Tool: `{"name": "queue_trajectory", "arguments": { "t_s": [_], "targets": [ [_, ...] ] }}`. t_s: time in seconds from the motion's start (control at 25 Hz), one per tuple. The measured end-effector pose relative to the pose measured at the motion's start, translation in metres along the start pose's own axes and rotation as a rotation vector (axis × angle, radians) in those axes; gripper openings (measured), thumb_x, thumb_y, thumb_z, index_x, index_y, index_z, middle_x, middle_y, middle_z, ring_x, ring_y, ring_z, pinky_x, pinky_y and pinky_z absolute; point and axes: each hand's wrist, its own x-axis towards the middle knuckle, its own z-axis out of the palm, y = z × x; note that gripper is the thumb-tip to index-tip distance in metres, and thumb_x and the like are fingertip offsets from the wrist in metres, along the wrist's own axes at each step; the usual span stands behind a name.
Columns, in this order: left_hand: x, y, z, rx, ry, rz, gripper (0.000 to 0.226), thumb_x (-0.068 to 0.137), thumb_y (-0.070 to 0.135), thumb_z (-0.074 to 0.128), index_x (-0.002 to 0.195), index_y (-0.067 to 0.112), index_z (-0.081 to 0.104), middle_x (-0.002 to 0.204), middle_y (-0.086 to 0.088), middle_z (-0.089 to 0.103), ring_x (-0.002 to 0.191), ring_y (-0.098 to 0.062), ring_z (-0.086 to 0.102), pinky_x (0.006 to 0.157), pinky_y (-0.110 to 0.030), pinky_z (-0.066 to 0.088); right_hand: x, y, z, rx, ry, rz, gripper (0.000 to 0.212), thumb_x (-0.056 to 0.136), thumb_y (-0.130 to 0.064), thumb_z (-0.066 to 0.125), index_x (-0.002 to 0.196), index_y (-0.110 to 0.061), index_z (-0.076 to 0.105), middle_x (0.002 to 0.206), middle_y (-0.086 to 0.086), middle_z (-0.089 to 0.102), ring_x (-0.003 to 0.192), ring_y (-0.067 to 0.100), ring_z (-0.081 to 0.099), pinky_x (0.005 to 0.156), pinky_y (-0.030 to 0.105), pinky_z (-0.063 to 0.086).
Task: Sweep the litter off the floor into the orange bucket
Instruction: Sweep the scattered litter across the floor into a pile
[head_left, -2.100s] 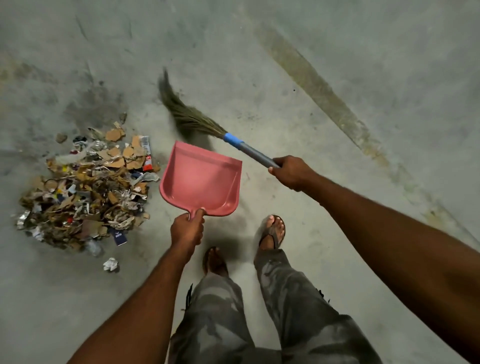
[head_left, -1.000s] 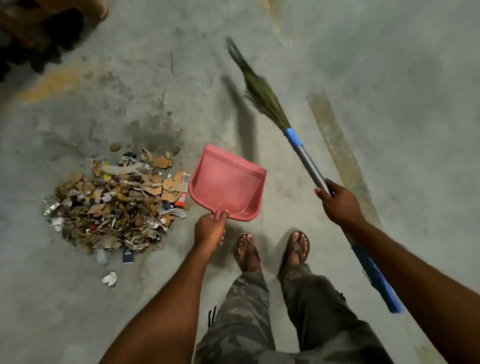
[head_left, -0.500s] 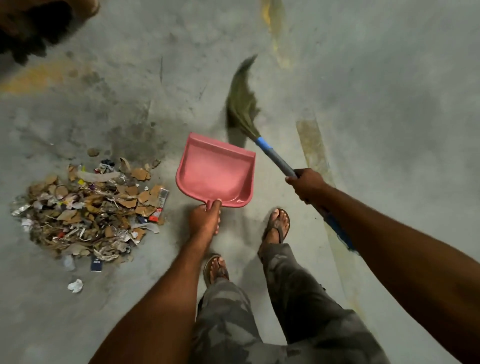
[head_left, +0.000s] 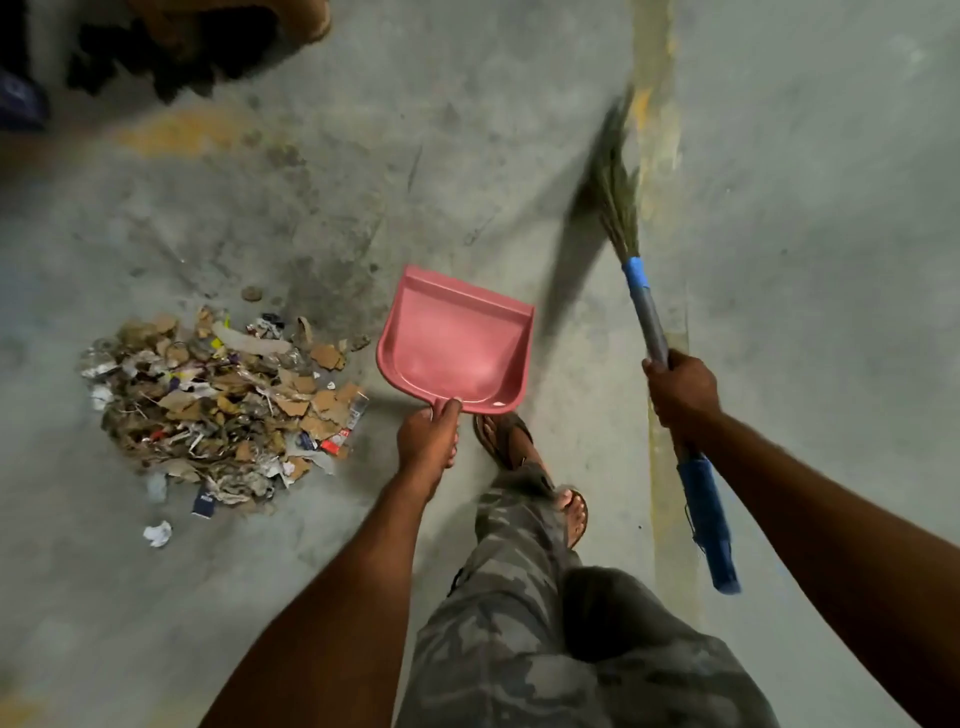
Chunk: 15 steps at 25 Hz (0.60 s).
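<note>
The left hand grips the handle of the pink dustpan from behind, thumb on top, arm outstretched. Right of the dustpan, the right hand is curled round the broom mid-shaft. One sandalled foot stands just behind the dustpan.

dustpan: smooth plastic | broom: handle possibly metal, dry grass bristles | litter: cardboard, paper | floor: matt concrete
</note>
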Motion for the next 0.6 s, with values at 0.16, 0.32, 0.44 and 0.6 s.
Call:
{"name": "queue_trajectory", "arguments": {
  "t_s": [0.16,0.32,0.44,0.6],
  "targets": [
    [0.028,0.017,-0.009,-0.032,0.018,-0.058,0.035,0.095,0.039,0.066,0.074,0.010,0.065,0.055,-0.003,0.059,0.040,-0.015,0.048,0.041,-0.022,0.038,0.031,-0.057,0.020,-0.249,-0.199,-0.042,0.025,0.100,-0.029,0.059,0.101,-0.005,0.066,0.070,0.010,0.062,0.051,0.026,0.058,0.049,0.036,0.055],
    [0.040,0.033,-0.032,-0.078,0.096,-0.117,0.037,0.096,0.039,0.066,0.072,0.011,0.063,0.054,-0.003,0.057,0.040,-0.016,0.046,0.041,-0.022,0.037,0.026,-0.136,0.044,-0.429,-0.419,-0.238,0.022,0.100,-0.031,0.058,0.106,-0.012,0.066,0.072,0.008,0.061,0.052,0.027,0.059,0.043,0.030,0.049],
    [0.041,0.048,-0.053,-0.100,0.140,-0.132,0.037,0.096,0.040,0.063,0.073,0.011,0.063,0.054,-0.003,0.056,0.038,-0.014,0.045,0.038,-0.021,0.036,0.021,-0.180,0.035,-0.534,-0.503,-0.376,0.020,0.102,-0.034,0.056,0.112,-0.020,0.066,0.068,0.004,0.058,0.050,0.024,0.056,0.039,0.026,0.043],
    [0.056,0.090,-0.067,-0.214,0.198,-0.154,0.040,0.095,0.042,0.064,0.066,0.013,0.061,0.049,0.001,0.055,0.041,-0.016,0.046,0.045,-0.025,0.037,0.053,-0.226,-0.004,-0.411,-0.455,-0.360,0.015,0.102,-0.038,0.058,0.113,-0.032,0.066,0.065,0.003,0.055,0.045,0.020,0.049,0.038,0.023,0.039]
  ]
}}
